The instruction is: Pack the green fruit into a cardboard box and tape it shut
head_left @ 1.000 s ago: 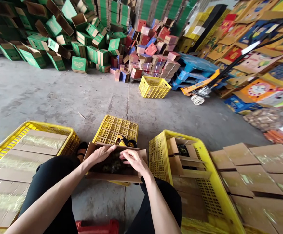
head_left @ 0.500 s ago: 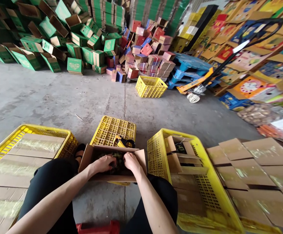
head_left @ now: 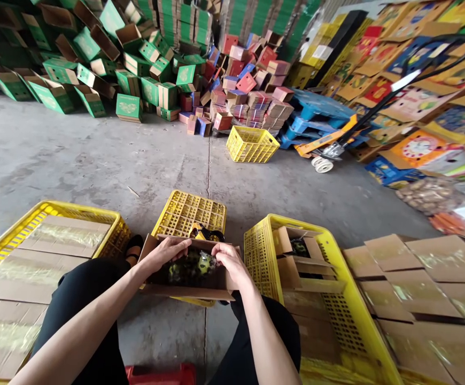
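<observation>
An open cardboard box (head_left: 192,292) stands before my knees, at the near side of an upturned yellow crate (head_left: 184,211). Inside it lie dark and light-green pieces (head_left: 190,266) under shiny clear plastic; their kind is unclear. Over the box's left part is my left hand (head_left: 169,251), fingers drawn together near the far wall; whatever they grip is hidden. My right hand (head_left: 229,261) is closed at the right end of the contents, its fingertips pinching the clear plastic. A yellow and black tape dispenser (head_left: 205,232) rests on the crate just behind the box.
Left, a yellow crate (head_left: 114,224) holds taped boxes. Right, another yellow crate (head_left: 264,230) contains open boxes, with taped cartons (head_left: 401,278) beside it. Farther off are a yellow basket (head_left: 252,147), a pallet jack (head_left: 331,144) and heaped green boxes (head_left: 128,107).
Both hands have risen from deep in the box to about its rim, the left towards the far wall, the right slightly rightward. More of the green contents and plastic shows.
</observation>
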Action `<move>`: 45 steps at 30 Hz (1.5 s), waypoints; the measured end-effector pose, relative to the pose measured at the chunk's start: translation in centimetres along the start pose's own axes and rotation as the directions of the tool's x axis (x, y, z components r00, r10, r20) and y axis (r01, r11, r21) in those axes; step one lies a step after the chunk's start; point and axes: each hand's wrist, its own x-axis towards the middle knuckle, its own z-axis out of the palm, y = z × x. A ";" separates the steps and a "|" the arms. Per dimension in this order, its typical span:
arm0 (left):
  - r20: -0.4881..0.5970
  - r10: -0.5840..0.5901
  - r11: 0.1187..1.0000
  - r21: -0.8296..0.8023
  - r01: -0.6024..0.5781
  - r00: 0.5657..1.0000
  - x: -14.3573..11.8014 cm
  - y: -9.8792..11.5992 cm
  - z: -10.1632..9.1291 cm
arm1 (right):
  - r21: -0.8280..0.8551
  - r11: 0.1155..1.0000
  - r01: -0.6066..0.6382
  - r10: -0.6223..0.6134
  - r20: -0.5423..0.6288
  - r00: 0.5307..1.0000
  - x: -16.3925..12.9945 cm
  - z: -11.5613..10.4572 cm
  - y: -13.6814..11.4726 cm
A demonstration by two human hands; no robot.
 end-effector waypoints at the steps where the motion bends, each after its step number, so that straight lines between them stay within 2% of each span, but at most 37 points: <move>1: -0.008 -0.006 1.000 -0.029 0.006 1.000 -0.1 0.2 -0.2 | 0.035 0.999 -0.003 0.002 0.003 1.000 -0.1 -0.1 -0.1; 7: -0.003 -0.073 0.994 -0.083 0.073 0.997 -0.1 0.6 -1.3 | 0.117 0.993 -0.008 0.005 0.027 1.000 -0.9 -0.6 -0.6; 11: -0.012 -0.119 0.990 -0.078 0.117 0.993 0.1 0.3 -1.5 | 0.079 0.997 0.005 -0.006 0.003 1.000 -0.9 -1.0 -0.7; 14: -0.016 -0.085 0.996 -0.032 0.084 0.996 0.3 -0.3 -1.6 | 0.026 1.000 0.006 -0.006 0.012 1.000 -0.7 -1.0 -0.8; 16: 0.000 -0.045 0.997 0.059 0.045 0.999 0.5 -0.8 -1.7 | -0.014 1.000 0.004 -0.004 0.052 0.999 -0.6 -0.7 -0.8; 18: 0.034 -0.009 0.965 0.261 0.000 0.999 0.6 -1.3 -1.7 | -0.045 0.999 0.007 -0.002 0.108 0.994 -0.5 -0.3 -0.8; 21: 0.080 -0.007 0.803 0.595 -0.043 0.997 0.8 -2.4 -1.3 | -0.233 0.970 0.069 -0.015 0.226 0.974 -0.2 0.8 -0.8; 23: 0.099 -0.029 0.724 0.688 -0.047 0.995 0.9 -3.2 -0.9 | -0.407 0.906 0.117 0.013 0.302 0.953 0.0 1.7 -0.5; 25: 0.115 -0.046 0.699 0.714 -0.051 0.992 1.0 -4.0 -0.5 | -0.529 0.840 0.121 0.076 0.336 0.939 0.2 2.5 0.1; 28: 0.115 -0.063 0.659 0.751 -0.046 0.991 0.9 -5.1 0.0 | -0.622 0.779 0.072 0.161 0.310 0.937 0.5 3.5 1.1; 33: 0.079 -0.072 0.609 0.793 -0.020 0.994 0.6 -5.9 0.1 | -0.707 0.706 0.031 0.233 0.274 0.933 1.2 4.1 2.0; 45: -0.058 -0.120 0.550 0.828 0.115 0.991 1.0 -5.4 0.1 | -0.740 0.666 0.089 0.205 0.296 0.933 0.8 3.9 1.1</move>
